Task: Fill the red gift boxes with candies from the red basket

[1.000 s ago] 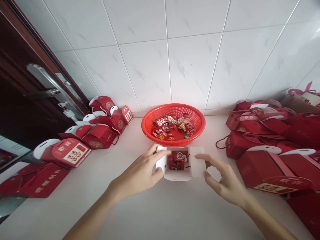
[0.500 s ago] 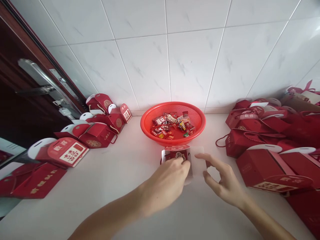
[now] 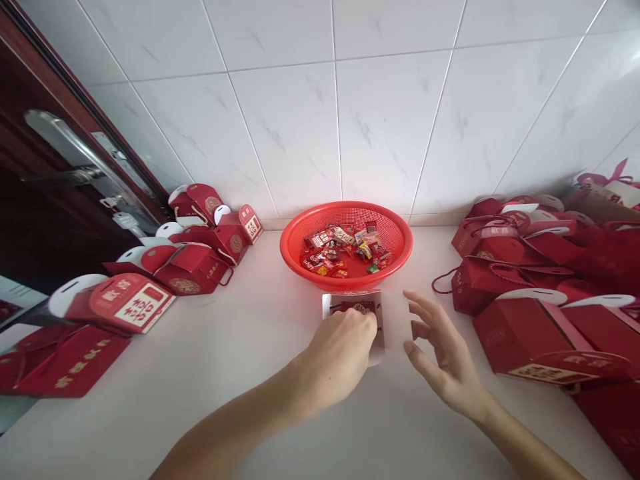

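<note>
Reaches with curled left hand, cannot tell if pinching, into light-looking, crushable box, best held by side walls, in front of basket at table's far edge, with right hand spread alongside.

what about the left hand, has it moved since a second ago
Yes, the left hand has moved right, to in front of the red basket.

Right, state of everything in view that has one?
Center box: open, packets inside.
Left hand: fingers curled, tips hidden in box.
Right hand: open, beside box flap.
Basket: upright, partly filled.
Wrapped packets: loose in basket.
Side boxes: assembled, some closures unclear.
Keys: hanging at door lock.
</note>
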The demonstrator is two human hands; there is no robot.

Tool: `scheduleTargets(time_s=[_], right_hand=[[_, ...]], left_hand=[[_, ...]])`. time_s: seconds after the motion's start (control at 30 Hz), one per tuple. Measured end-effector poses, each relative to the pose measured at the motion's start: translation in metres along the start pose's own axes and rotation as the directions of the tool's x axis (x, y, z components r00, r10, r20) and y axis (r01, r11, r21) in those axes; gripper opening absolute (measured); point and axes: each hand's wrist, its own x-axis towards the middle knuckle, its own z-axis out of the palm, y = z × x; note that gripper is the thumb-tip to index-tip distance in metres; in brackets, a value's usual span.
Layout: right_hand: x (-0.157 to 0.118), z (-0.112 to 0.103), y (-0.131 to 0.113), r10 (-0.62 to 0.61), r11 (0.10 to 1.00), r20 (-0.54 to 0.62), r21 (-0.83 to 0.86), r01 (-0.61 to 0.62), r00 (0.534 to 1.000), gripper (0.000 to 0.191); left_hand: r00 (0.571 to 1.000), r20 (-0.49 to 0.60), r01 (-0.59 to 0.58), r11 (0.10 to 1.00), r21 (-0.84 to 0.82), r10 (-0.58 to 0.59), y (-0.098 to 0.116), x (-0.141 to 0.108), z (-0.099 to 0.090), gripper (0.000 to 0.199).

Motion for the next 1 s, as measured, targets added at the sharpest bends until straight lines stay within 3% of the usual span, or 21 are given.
scheduleTargets(time_s=[0.13,0.27,0.4,0.63,0.87,1.0], right_hand=[[0.0,0.003,-0.001,0.144,0.972,0.048,0.181,-0.151,0.988,0.053],[0.004,0.003,-0.001,0.197,0.922,0.164,0.305,-0.239,0.967,0.045],[0.008,0.0,-0.001,0.261,0.892,0.259,0.303,-0.335,0.93,0.041],[0.012,-0.003,-0.006,0.319,0.83,0.349,0.345,-0.438,0.881,0.047],[0.016,-0.004,-0.006,0.316,0.789,0.409,0.388,-0.477,0.856,0.043],[0.016,-0.005,-0.003,0.328,0.775,0.419,0.393,-0.495,0.847,0.044]], left_hand=[[0.999,0.019,0.027,0.998,-0.055,-0.026,-0.001,0.001,-0.005,0.024],[0.994,-0.106,-0.003,0.981,-0.192,-0.018,-0.006,0.008,0.002,0.025],[0.978,-0.201,-0.115,0.933,-0.341,0.047,-0.012,0.014,0.009,0.025],[0.997,-0.061,-0.07,0.863,-0.499,0.045,-0.018,0.011,0.009,0.021],[0.996,-0.08,-0.082,0.874,-0.478,0.05,-0.017,0.012,0.009,0.029],[0.984,-0.175,-0.116,0.887,-0.447,0.041,-0.019,0.014,0.01,0.037]])
